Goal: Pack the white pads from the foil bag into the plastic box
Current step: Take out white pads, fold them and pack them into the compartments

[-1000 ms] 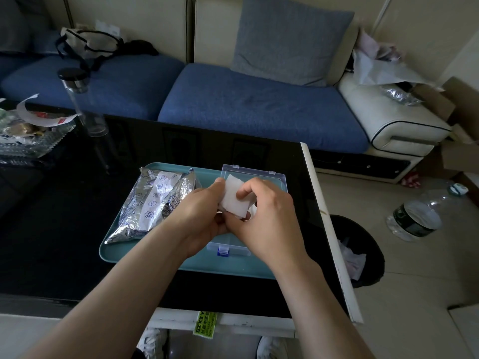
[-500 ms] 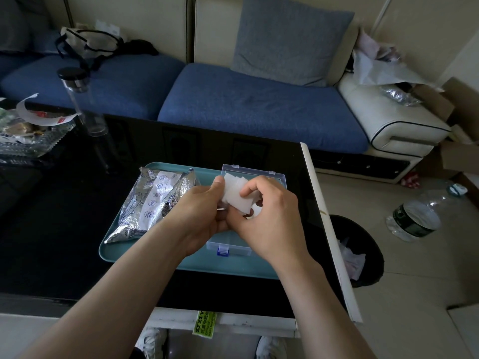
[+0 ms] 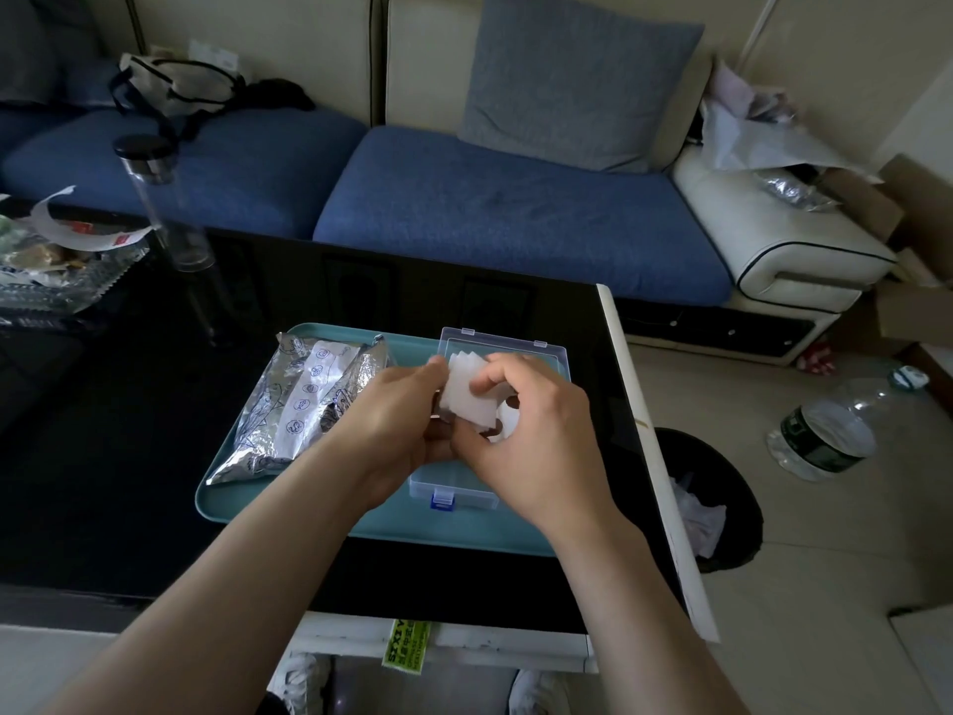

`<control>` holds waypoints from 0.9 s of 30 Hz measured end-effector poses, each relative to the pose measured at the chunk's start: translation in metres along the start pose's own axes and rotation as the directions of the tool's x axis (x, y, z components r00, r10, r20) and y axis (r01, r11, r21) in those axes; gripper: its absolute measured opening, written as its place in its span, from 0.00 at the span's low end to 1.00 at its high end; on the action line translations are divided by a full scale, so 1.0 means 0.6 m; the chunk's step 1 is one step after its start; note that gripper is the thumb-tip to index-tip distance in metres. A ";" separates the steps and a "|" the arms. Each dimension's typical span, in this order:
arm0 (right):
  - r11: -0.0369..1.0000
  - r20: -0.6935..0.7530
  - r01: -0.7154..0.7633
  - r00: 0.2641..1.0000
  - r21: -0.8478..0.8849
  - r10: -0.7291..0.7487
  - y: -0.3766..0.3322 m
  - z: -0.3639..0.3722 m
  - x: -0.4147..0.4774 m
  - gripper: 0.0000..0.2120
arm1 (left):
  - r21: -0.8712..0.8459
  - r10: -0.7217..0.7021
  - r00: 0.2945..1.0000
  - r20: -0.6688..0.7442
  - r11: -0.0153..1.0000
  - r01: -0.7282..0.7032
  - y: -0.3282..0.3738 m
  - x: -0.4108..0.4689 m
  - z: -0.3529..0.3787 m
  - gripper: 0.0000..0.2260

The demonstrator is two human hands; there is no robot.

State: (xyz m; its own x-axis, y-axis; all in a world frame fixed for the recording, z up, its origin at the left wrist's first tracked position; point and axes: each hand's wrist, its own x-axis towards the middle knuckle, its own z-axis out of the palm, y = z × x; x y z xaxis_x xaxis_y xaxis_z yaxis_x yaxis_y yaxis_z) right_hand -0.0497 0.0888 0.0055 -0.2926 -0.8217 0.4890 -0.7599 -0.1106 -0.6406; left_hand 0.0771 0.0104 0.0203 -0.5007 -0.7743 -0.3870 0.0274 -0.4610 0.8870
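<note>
Left hand (image 3: 397, 420) and right hand (image 3: 536, 436) are both curled onto the same little stack of white pads (image 3: 461, 392), thumbs and fingertips pinching it from either side. They hold it right over the open plastic box (image 3: 464, 495). My guess is the two-handed hold is there to square the stack up, since the pads are fanned out with their corners staggered toward the far side, and a messy fan probably won't drop in flat. The pads look roughly square, so there's no real long axis. The broad faces tilt up toward the camera and the fanned corners point away, toward the lid. The box sits on the teal tray (image 3: 247, 503) on the table (image 3: 129, 456), blue latch toward the person and lid flopped open on the far side, which keeps the opening clear for dropping stuff in. I can't tell what's already in the box (the hands cover most of it). The foil bag (image 3: 299, 405) lies flat on the tray just left of the hands, long axis running near-left to far-right. Its crumpled far end sits close to the box, so it's a short reach for the next grab.
</note>
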 end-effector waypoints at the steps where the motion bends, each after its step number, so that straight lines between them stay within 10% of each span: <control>1: 1.000 0.004 0.006 1.000 -0.009 -0.006 0.000 0.000 0.000 0.14 | -0.034 -0.006 1.000 0.004 0.999 0.006 0.001 0.000 0.001 0.19; 18: 0.995 0.157 -0.098 0.982 -0.034 0.102 -0.003 0.000 0.001 0.16 | 0.287 0.007 0.991 0.134 0.957 -0.046 -0.005 -0.004 0.001 0.15; 23: 0.964 0.362 -0.266 0.900 0.010 0.244 -0.003 -0.005 -0.003 0.51 | 0.034 -0.045 0.998 0.053 0.998 0.043 0.000 -0.002 0.002 0.17; 27: 0.979 0.416 -0.204 0.890 -0.004 0.187 -0.003 0.005 -0.009 0.38 | 0.162 -0.077 0.995 0.058 0.985 0.067 0.001 -0.007 0.001 0.15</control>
State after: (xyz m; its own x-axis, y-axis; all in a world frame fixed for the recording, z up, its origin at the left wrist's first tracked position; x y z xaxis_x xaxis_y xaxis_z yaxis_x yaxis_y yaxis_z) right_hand -0.0452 0.0917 0.0021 -0.1607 -0.9846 0.0689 -0.6869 0.0614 -0.7242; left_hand 0.0789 0.0137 0.0225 -0.5504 -0.7100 -0.4394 -0.1467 -0.4358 0.8880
